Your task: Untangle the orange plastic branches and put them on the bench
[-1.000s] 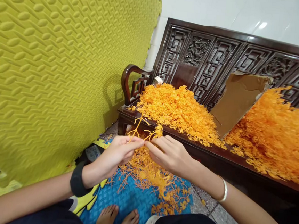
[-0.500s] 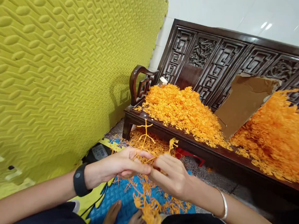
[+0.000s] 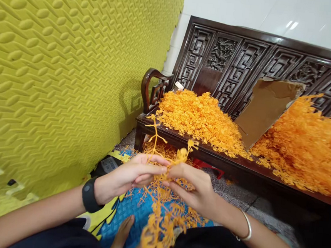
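Note:
My left hand (image 3: 133, 173), wearing a black wristband, is closed in a pinch on an orange branched plastic stem (image 3: 155, 135). The stem's bare, forked end sticks up above the fingers. My right hand (image 3: 196, 184) meets it fingertip to fingertip, thumb and index finger pinching orange plastic sprigs (image 3: 182, 155) that poke out above the knuckles. Exactly where the pieces join is hidden between the fingers. Below both hands, a leafy orange plastic strand (image 3: 159, 224) hangs down toward my lap.
A dark carved wooden bench (image 3: 153, 128) bears a big heap of orange plastic pieces (image 3: 201, 117). A cardboard sheet (image 3: 266, 109) parts it from a second heap (image 3: 305, 147). Yellow foam matting (image 3: 71, 73) stands at left; blue matting (image 3: 139, 206) lies underfoot. Bare stems litter the floor.
My right hand's fingers have opened out from a tighter curl, and more orange sprigs now show above them. The stem in my left hand has shifted slightly left and up.

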{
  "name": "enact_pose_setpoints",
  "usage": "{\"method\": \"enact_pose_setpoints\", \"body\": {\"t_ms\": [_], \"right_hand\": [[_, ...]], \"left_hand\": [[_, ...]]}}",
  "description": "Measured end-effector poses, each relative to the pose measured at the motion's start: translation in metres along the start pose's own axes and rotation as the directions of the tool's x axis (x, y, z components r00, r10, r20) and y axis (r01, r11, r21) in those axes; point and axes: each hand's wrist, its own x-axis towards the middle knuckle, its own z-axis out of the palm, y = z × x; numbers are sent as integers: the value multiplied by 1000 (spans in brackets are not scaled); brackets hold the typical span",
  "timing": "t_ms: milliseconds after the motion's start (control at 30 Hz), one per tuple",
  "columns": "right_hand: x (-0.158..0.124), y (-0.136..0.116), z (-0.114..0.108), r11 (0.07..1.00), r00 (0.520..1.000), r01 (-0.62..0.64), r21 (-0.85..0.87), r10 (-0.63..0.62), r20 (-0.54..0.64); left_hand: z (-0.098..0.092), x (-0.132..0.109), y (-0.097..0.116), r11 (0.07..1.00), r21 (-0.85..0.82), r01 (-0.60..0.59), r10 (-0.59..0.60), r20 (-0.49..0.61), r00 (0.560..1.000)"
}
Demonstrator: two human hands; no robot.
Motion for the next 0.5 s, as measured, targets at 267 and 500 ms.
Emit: {"method": "enact_pose_setpoints", "body": {"t_ms": [267, 500], "right_hand": [[-8, 15, 2, 991, 990, -128, 47, 130, -50], [-22, 35, 7, 995, 994, 24, -96, -34, -103]], "left_hand": [[0, 17, -7, 996, -88, 14, -7, 79, 997], [11, 36, -13, 986, -146, 81, -74, 51, 996]]}}
